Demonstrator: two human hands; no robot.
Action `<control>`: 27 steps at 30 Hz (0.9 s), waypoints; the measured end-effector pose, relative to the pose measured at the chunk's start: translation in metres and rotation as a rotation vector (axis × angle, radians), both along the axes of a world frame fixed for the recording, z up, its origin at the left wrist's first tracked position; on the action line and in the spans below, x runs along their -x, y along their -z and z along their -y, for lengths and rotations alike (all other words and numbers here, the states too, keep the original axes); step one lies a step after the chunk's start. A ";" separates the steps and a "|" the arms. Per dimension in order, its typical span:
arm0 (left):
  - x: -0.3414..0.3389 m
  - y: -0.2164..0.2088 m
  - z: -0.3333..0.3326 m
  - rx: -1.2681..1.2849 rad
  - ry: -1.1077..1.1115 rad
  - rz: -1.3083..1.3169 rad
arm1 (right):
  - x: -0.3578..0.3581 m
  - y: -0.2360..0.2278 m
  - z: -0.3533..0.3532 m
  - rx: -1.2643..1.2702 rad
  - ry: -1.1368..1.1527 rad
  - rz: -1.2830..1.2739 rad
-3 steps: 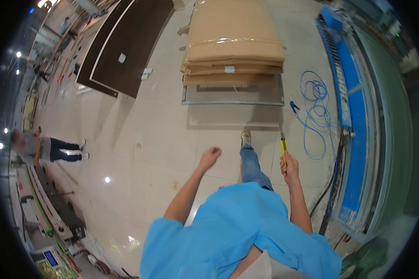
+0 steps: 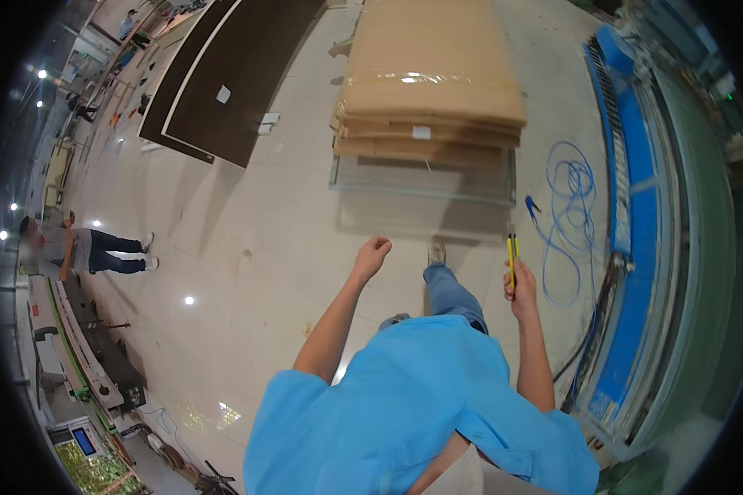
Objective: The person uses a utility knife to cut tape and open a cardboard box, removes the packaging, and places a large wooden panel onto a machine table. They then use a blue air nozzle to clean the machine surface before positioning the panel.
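Note:
My right hand (image 2: 520, 287) is wrapped round a yellow and black utility knife (image 2: 512, 257), whose grey tip points up and away from me. My left hand (image 2: 373, 257) hangs over the floor with its fingers curled together, and nothing shows in them. Ahead of both hands is a stack of flat brown cardboard packs (image 2: 429, 99), bound with clear tape and bearing a small white label. The stack rests on a grey metal frame (image 2: 421, 195) low above the floor.
Right of me runs a long blue machine (image 2: 631, 289), with a coiled blue air hose (image 2: 571, 186) and blow gun on the floor beside it. Dark brown panels (image 2: 231, 82) lie at the far left. Another person (image 2: 99, 249) stands at left near machinery (image 2: 99, 363).
The stack and the machine now appear slightly further right in view. Both hands have shifted a little, with the left one higher. The right hand keeps its hold on the utility knife.

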State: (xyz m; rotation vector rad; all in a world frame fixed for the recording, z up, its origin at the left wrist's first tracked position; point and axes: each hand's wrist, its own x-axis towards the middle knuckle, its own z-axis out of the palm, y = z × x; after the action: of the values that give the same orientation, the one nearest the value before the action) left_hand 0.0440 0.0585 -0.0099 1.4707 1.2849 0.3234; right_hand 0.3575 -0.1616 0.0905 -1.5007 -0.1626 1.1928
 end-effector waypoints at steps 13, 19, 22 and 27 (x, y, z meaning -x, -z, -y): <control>-0.082 -0.006 -0.344 -0.025 -0.363 0.180 | -0.117 -0.061 -0.521 0.073 -0.846 0.859; -0.109 0.071 -0.516 -0.063 -0.533 -0.064 | -0.060 -0.021 -0.686 0.194 -1.132 1.151; -0.119 0.099 -0.576 -0.031 -0.482 -0.226 | -0.042 0.011 -0.778 0.197 -1.291 1.323; -0.130 0.124 -0.608 0.137 -0.458 -0.199 | -0.022 0.053 -0.888 0.140 -1.408 1.325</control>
State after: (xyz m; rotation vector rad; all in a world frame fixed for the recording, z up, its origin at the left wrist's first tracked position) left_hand 0.1741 0.6663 -0.1335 1.1025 1.7704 0.3856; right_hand 0.3797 0.7268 0.0371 -2.0932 -2.3311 0.8936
